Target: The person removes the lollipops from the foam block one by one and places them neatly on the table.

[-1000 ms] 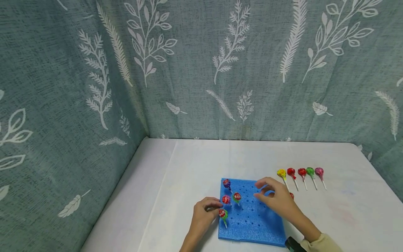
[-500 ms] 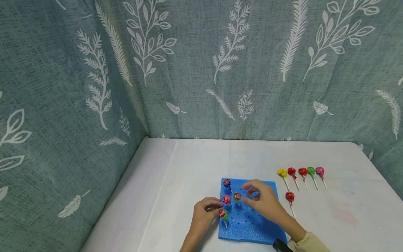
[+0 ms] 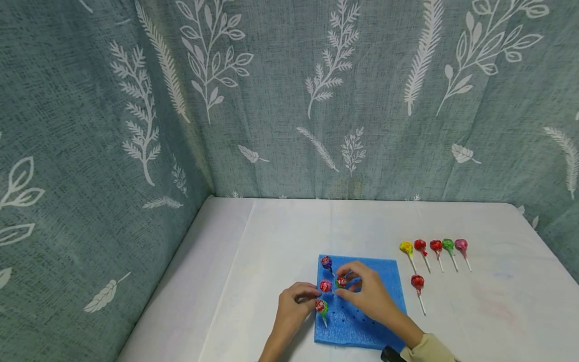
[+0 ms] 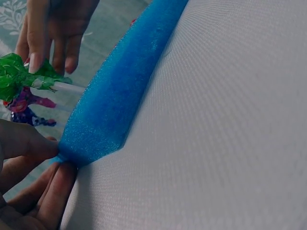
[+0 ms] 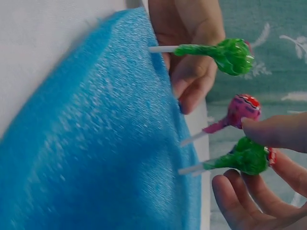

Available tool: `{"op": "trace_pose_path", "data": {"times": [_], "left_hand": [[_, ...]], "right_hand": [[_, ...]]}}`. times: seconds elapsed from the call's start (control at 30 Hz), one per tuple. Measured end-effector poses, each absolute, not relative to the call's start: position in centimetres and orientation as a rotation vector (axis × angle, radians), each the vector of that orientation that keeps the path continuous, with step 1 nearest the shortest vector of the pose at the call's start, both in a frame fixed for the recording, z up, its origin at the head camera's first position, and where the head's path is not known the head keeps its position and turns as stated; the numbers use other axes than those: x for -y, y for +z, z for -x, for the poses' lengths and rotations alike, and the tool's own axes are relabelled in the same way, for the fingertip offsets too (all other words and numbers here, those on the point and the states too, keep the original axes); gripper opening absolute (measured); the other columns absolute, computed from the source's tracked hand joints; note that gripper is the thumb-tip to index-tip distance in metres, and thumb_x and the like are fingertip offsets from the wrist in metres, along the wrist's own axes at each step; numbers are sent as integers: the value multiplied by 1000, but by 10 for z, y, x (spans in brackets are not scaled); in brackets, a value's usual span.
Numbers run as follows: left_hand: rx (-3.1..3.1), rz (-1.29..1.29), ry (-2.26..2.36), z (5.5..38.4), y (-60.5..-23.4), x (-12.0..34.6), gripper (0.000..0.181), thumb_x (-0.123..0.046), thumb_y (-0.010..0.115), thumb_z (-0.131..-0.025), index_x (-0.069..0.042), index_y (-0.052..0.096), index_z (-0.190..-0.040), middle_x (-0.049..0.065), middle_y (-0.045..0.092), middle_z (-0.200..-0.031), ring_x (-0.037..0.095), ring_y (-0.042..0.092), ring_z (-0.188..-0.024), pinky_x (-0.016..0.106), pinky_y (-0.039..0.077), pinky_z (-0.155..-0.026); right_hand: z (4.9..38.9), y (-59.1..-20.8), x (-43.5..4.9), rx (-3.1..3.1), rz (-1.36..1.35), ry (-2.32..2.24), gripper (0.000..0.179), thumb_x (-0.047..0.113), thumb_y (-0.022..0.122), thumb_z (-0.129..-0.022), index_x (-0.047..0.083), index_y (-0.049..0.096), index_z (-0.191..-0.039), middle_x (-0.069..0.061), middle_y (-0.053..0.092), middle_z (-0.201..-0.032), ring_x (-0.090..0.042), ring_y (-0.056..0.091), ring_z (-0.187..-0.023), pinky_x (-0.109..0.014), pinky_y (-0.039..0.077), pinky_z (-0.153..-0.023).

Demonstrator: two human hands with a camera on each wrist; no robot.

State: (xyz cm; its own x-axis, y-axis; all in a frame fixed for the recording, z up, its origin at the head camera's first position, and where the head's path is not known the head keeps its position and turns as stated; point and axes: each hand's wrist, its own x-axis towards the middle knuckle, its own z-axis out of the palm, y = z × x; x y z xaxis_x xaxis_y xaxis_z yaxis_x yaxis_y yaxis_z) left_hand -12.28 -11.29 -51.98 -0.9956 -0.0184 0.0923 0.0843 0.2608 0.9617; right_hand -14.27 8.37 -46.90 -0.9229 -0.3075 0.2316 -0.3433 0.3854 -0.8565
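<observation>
My left hand (image 3: 293,306) grips the left edge of a blue foam board (image 3: 339,332) dotted with small holes; the left wrist view shows thumb and fingers pinching its rim. My right hand (image 3: 368,291) has thumb and fingers curled round the head of a green-and-red lollipop (image 5: 249,155) standing in the board. Just left of it stands a pink lollipop (image 3: 325,285). A purple lollipop (image 3: 326,262) is at the far left corner, and another green lollipop (image 5: 232,56) stands nearest my left hand. All their sticks go into the foam.
On the white table (image 3: 262,241), right of the board, lies a row of lollipops: yellow (image 3: 406,248), two red, green (image 3: 448,245) and pink (image 3: 461,245). One more red lollipop (image 3: 417,282) lies nearer. A patterned curtain (image 3: 280,100) hangs behind.
My right hand has moved left over the board, from its right side to the green lollipop, and its fingers have closed in round the head. My left hand has stayed put.
</observation>
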Motion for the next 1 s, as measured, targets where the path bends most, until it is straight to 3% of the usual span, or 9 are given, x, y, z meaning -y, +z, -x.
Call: {"op": "trace_pose_path", "data": {"times": [0.47, 0.7, 1.0], "left_hand": [[2413, 67, -1867, 121, -516, 112, 21, 7, 69, -70, -7, 75, -84, 5, 68, -96, 18, 65, -91, 25, 52, -83], [2415, 69, -1856, 122, -518, 113, 21, 8, 69, -70, -7, 75, -83, 5, 68, -95, 17, 65, -89, 25, 52, -82], [2452, 48, -1846, 124, -519, 113, 22, 8, 68, -71, -9, 75, -83, 3, 68, -95, 15, 65, -89, 23, 51, -82]], "right_hand": [[140, -472, -80, 2504, -459, 1741, 29, -7, 75, -74, 5, 61, -97, -2, 62, -92, -21, 63, -88, -26, 56, -69], [140, -468, -86, 2343, -535, 1771, 29, -6, 74, -75, 2, 61, -100, -3, 62, -94, -20, 64, -88, -29, 56, -72], [140, -449, -100, 2297, -588, 1674, 31, 0, 75, -76, 10, 61, -101, -1, 61, -96, -16, 63, -88, -27, 56, -74]]}}
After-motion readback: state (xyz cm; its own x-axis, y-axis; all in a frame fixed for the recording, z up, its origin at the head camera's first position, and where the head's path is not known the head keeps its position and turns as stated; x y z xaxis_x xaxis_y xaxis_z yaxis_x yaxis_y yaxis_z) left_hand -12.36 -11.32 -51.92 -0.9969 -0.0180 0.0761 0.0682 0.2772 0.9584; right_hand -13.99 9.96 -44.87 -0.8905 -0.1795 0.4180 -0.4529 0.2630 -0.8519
